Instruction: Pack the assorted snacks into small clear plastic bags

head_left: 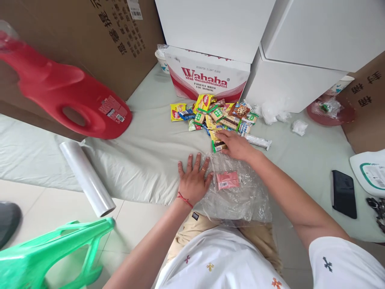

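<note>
Splayed, the left hand (193, 181) is probably steadying the clear plastic bag (240, 204). The right hand (237, 143) is touching wrapped biscuits (217, 143), grip unclear.

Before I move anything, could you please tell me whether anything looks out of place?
The crumpled white wads lying loose on the pale green cloth look rather like litter. One flat pink packet sits apart from the colourful heap of wrapped snacks, on or inside the wrinkled clear plastic bag; I can't tell which.

On pale green cloth (153, 160): snack packets (204, 103), clear bag (240, 204), Wahaha box (207, 80), phone (344, 194), possibly keys (373, 203)
</note>
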Demonstrator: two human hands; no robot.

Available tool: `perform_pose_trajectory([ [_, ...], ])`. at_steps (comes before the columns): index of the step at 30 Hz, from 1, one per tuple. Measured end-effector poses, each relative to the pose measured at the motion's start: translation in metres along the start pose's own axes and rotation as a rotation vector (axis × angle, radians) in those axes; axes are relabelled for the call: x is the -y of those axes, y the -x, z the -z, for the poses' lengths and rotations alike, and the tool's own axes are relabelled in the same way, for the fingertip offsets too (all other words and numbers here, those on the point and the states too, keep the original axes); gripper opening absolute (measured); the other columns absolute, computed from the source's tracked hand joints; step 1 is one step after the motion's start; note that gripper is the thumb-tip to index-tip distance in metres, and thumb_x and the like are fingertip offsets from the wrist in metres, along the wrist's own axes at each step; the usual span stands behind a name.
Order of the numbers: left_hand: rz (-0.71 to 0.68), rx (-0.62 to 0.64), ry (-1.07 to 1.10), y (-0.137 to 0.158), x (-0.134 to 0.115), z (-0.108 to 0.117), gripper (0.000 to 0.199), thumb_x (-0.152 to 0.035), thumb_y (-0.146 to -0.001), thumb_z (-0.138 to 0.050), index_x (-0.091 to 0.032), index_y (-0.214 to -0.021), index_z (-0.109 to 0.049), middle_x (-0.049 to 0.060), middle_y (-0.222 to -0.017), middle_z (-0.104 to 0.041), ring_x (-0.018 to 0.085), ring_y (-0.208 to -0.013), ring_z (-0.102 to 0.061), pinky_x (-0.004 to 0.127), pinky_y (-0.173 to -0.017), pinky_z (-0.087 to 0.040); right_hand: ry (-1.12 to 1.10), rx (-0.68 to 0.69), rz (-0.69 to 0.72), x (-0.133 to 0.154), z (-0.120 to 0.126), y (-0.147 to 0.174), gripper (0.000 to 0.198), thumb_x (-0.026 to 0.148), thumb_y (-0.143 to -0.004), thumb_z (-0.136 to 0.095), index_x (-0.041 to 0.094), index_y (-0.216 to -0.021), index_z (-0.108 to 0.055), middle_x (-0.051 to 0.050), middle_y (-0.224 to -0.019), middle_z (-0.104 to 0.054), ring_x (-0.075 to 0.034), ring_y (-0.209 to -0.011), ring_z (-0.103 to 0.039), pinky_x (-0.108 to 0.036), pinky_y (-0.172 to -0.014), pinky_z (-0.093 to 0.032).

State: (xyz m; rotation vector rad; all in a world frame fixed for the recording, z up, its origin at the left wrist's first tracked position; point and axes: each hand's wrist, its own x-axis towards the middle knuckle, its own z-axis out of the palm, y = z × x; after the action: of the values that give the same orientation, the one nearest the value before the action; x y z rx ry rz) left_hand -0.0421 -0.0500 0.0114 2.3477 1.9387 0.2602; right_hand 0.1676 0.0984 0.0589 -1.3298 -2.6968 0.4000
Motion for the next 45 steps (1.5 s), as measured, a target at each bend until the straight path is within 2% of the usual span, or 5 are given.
perform_pose_trajectory([
  [18,0.012,0.026,0.027,-0.001,0.0,0.001,0.06,-0.052,-0.104,-0.036,-0.03,-0.159,-0.042,0.009,-0.169,-0.032,0.04,-0.157,-0.024,0.074,-0.122,-0.012,0.183,-0.197,-0.429,-0.018,0.004,0.01,0.058,0.031,-0.094,-0.053,0.016,-0.15,-0.048,-0.021,-0.142,-0.052,-0.036,-0.111,-0.061,-0.042,-0.08,-0.052],
  [25,0.011,0.016,0.035,-0.001,0.001,0.002,0.059,-0.053,-0.104,-0.036,-0.031,-0.158,-0.043,0.009,-0.169,-0.033,0.039,-0.158,-0.024,0.072,-0.123,-0.01,0.096,-0.042,-0.044,-0.009,-0.006,-0.009,0.064,0.026,-0.092,-0.062,0.019,-0.154,-0.046,-0.015,-0.158,-0.045,-0.035,-0.138,-0.046,-0.048,-0.107,-0.045],
  [31,0.013,0.013,0.036,0.0,0.001,0.002,0.059,-0.052,-0.104,-0.036,-0.031,-0.158,-0.043,0.008,-0.169,-0.032,0.038,-0.158,-0.025,0.071,-0.124,-0.01,0.108,-0.001,-0.146,0.003,-0.006,-0.015,0.053,0.032,-0.094,-0.063,0.01,-0.141,-0.057,-0.022,-0.132,-0.061,-0.036,-0.122,-0.057,-0.047,-0.102,-0.047],
  [39,0.016,0.019,0.065,-0.001,0.002,0.003,0.059,-0.053,-0.104,-0.035,-0.031,-0.158,-0.043,0.008,-0.169,-0.032,0.038,-0.158,-0.024,0.073,-0.123,-0.012,-0.278,-0.023,-0.175,-0.002,0.025,0.062,0.054,0.048,-0.086,-0.074,0.019,-0.131,-0.066,-0.01,-0.115,-0.069,-0.027,-0.098,-0.066,-0.038,-0.086,-0.053],
  [45,0.016,0.023,0.062,-0.001,0.001,0.004,0.059,-0.052,-0.104,-0.034,-0.03,-0.159,-0.042,0.008,-0.17,-0.031,0.038,-0.158,-0.024,0.073,-0.123,-0.011,-0.306,0.099,-0.054,0.04,0.02,0.102,0.054,0.047,-0.085,-0.077,0.021,-0.131,-0.067,-0.013,-0.117,-0.069,-0.03,-0.108,-0.061,-0.043,-0.095,-0.05],
])
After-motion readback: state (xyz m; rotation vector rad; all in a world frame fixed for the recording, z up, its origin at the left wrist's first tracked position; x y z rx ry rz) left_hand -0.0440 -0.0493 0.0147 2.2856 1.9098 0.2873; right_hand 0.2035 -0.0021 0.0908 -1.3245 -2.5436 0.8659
